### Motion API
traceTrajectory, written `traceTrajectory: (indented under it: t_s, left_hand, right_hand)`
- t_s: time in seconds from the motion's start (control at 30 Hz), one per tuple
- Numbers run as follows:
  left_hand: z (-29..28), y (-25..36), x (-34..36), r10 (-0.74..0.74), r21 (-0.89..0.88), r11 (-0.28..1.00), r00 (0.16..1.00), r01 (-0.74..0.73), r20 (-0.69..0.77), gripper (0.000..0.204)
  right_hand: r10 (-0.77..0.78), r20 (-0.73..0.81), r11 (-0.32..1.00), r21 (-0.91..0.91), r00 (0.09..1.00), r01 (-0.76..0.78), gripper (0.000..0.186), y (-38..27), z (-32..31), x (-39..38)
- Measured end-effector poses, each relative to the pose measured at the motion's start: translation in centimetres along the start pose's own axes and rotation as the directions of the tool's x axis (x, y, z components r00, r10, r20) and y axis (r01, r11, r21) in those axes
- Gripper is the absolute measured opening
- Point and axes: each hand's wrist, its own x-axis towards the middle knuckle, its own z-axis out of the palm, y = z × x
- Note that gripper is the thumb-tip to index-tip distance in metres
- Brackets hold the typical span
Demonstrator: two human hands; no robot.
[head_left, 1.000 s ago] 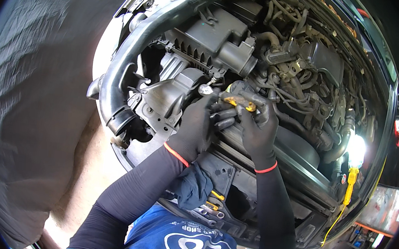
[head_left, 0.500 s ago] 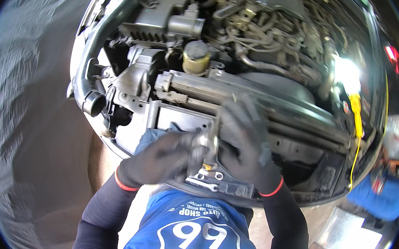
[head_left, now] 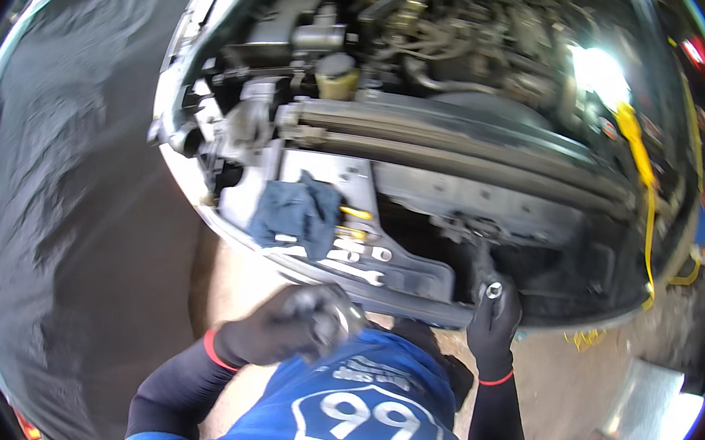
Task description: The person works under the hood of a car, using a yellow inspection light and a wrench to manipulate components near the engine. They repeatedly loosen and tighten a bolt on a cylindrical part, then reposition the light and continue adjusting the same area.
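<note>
Low in front of the car, my left hand (head_left: 290, 321), in a black glove, is closed around a shiny metal piece (head_left: 348, 318); motion blur hides its kind. My right hand (head_left: 494, 325), also gloved, is at the front opening of the engine bay. It holds a small metal socket (head_left: 494, 291), its round open end facing up. On the front panel (head_left: 420, 272) between the hands lie a wrench (head_left: 356, 272), several loose sockets (head_left: 381, 254) and yellow-handled tools (head_left: 356, 214). Beside them is a crumpled dark blue cloth (head_left: 295, 214).
Beyond the hands is the open engine bay, with the radiator (head_left: 463, 150) across its front and a yellow-capped reservoir (head_left: 337, 77). A lit yellow work lamp (head_left: 636, 142) hangs at the right, its cord trailing down. A dark cover (head_left: 87, 209) drapes the left side.
My hands were together over the front panel and have parted. The left came down toward my body with the metal piece; the right moved right and down. The view shifted, uncovering the cloth and tools.
</note>
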Motion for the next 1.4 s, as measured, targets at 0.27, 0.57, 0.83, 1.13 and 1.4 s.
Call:
traceTrajectory:
  t_s: [0.27, 0.57, 0.83, 1.13, 1.4]
  left_hand:
    - [6.0, -9.9, 16.3, 0.454, 0.878, 0.093, 0.805, -0.469, 0.381, 0.05]
    - [19.7, -15.3, 37.4, 0.424, 0.794, -0.299, 0.672, -0.529, 0.607, 0.046]
    - [16.0, -9.6, 29.9, 0.355, 0.543, -0.182, 0.46, -0.82, 0.814, 0.039]
    - [0.2, -2.9, 15.7, 0.362, 0.864, -0.203, 0.785, -0.46, 0.503, 0.027]
    - [-21.2, 8.0, 10.6, 0.771, 0.847, -0.252, 0.626, 0.468, -0.117, 0.029]
  right_hand:
    - [0.359, -0.334, 0.84, 0.523, 0.871, -0.145, 0.024, 1.6, -4.7, -7.2]
    - [0.505, -0.483, 0.792, 0.588, 0.716, -0.162, 0.048, 6.2, -10.1, -13.0]
    - [0.145, -0.394, 0.959, -0.17, 0.908, -0.227, 0.028, 3.2, -14.0, -7.2]
    - [-0.282, 0.383, 0.938, -0.08, 0.88, 0.336, 0.031, -5.6, -3.1, 9.1]
    - [-0.448, 0.319, 0.877, -0.025, 0.835, 0.48, 0.03, -7.0, 10.2, 27.7]
